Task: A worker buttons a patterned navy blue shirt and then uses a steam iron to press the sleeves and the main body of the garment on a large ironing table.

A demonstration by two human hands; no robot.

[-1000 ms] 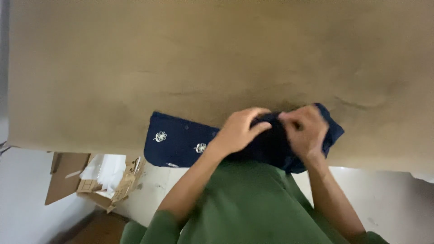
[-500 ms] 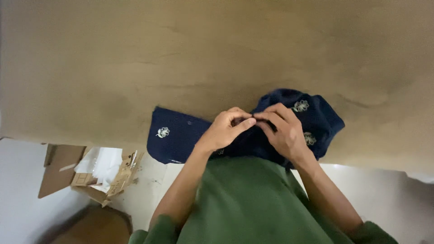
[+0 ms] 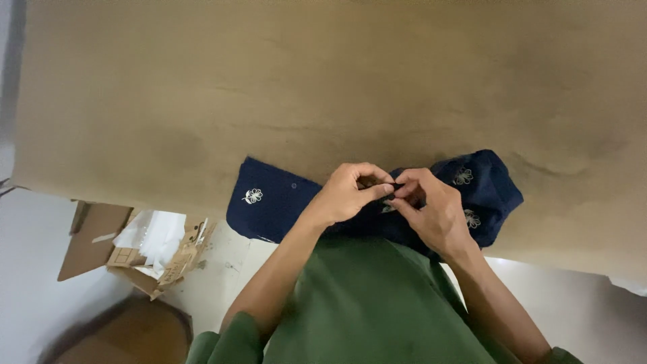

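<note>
A dark navy garment (image 3: 276, 199) with small white flower marks lies at the near edge of a brown paper-covered table (image 3: 323, 87). Its left part is flat; its right part (image 3: 485, 185) is bunched up. My left hand (image 3: 347, 195) and my right hand (image 3: 431, 209) meet over the garment's middle. Both pinch a small spot of the cloth between thumb and fingers. What lies between the fingertips is hidden. My green sleeves and green clothing fill the lower middle of the view.
Below the table's edge on the left, an open cardboard box (image 3: 145, 253) with white packing stuff sits on a pale floor (image 3: 40, 296). A round brown thing (image 3: 128, 337) is at the bottom left. The table's far part is bare brown paper.
The garment's right part has been lifted and bunched, now showing flower marks. My hands have drawn closer together and pinch the cloth at the middle. The view shifted slightly.
</note>
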